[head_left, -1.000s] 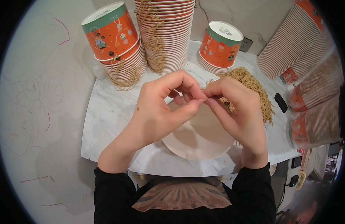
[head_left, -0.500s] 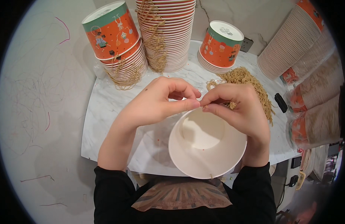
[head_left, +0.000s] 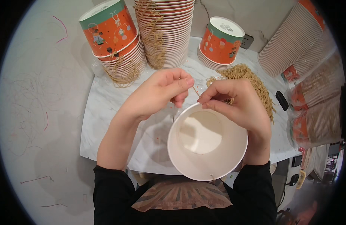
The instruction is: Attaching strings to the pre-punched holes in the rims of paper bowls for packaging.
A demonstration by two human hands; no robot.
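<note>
As a thin tan string (head_left: 196,92) is newly showing, seemingly being drawn straight across a widening gap, the left hand (head_left: 165,89), curled closed, is pinching its upper part, the right hand (head_left: 235,103) its lower, thumb against forefinger. Below the right hand, a white tub (head_left: 233,153) is facing mouth-up; beyond, tan strings (head_left: 253,84) are lying heaped.
</note>
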